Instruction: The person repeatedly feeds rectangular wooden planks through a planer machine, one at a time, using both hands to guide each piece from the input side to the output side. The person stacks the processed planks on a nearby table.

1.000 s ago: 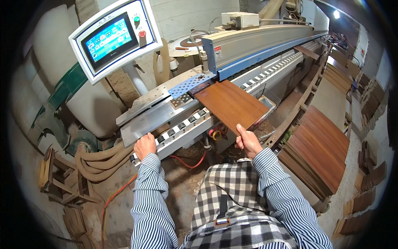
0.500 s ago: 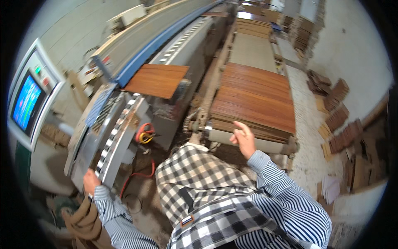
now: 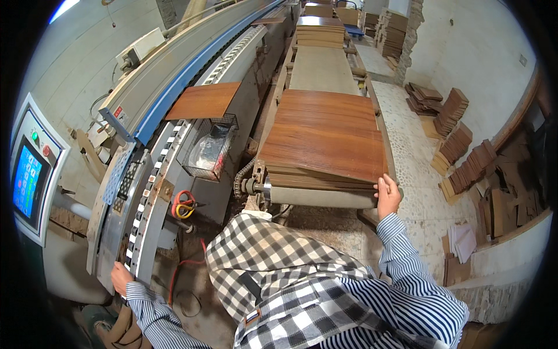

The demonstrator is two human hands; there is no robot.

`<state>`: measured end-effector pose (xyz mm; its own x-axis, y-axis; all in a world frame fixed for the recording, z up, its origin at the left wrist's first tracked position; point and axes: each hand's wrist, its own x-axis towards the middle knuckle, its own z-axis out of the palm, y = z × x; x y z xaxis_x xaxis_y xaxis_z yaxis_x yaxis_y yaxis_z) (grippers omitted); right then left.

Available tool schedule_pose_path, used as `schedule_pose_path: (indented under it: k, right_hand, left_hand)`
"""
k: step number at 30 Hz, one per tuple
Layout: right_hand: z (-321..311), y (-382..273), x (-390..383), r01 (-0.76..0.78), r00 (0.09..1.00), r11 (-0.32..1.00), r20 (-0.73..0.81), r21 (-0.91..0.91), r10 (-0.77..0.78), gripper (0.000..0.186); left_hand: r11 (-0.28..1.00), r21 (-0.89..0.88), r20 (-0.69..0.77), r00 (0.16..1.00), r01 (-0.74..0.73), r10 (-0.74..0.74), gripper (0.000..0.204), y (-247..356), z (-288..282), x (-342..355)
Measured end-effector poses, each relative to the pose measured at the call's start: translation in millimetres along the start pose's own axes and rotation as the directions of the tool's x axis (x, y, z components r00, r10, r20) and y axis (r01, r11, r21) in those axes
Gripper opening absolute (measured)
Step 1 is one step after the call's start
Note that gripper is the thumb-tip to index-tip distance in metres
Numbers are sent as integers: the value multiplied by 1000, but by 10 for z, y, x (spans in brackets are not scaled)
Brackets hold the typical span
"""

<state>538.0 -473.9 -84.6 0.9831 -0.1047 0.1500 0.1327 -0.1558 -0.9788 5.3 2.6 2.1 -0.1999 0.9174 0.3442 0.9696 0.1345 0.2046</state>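
My right hand point(image 3: 388, 196) pinches the near right corner of the top reddish-brown wood-grain panel point(image 3: 325, 134), with the thumb underneath partly hidden. That corner is raised slightly off the stack of panels point(image 3: 314, 179) on the roller conveyor point(image 3: 319, 198). My left hand point(image 3: 122, 278) is closed at the near end of the machine's rail point(image 3: 148, 232), its fingers curled against the metal edge. Farther along the machine lies another wood-grain panel point(image 3: 203, 101), flat across the toothed feed track and partly under the blue-edged beam point(image 3: 174, 110).
A control screen point(image 3: 29, 180) stands at the left. Red-and-yellow-handled tools point(image 3: 183, 205) and a wire basket point(image 3: 210, 148) hang on the machine's side. A red hose point(image 3: 186, 262) runs on the floor. Stacked boards point(image 3: 450, 110) line the right wall. More panels point(image 3: 319, 32) stand farther along the conveyor.
My right hand has moved right and taken hold of the top panel's corner, lifting it a little. The left hand stays at the rail's end. The view has shifted.
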Motion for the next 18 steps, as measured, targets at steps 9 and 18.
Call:
schedule_pose_path:
  k: [9, 18]
  right_hand:
    - [257, -207, -5, -707, 673, 644, 559, 291, 485, 34]
    - [555, -123, -499, -622, 429, 761, 893, 184, 135, 28]
  left_hand:
    - [997, 71, -31, 999, 10, -8, 49, -31, -18, 1]
    - [996, -9, -79, 993, 92, -92, 49, -62, 19, -31]
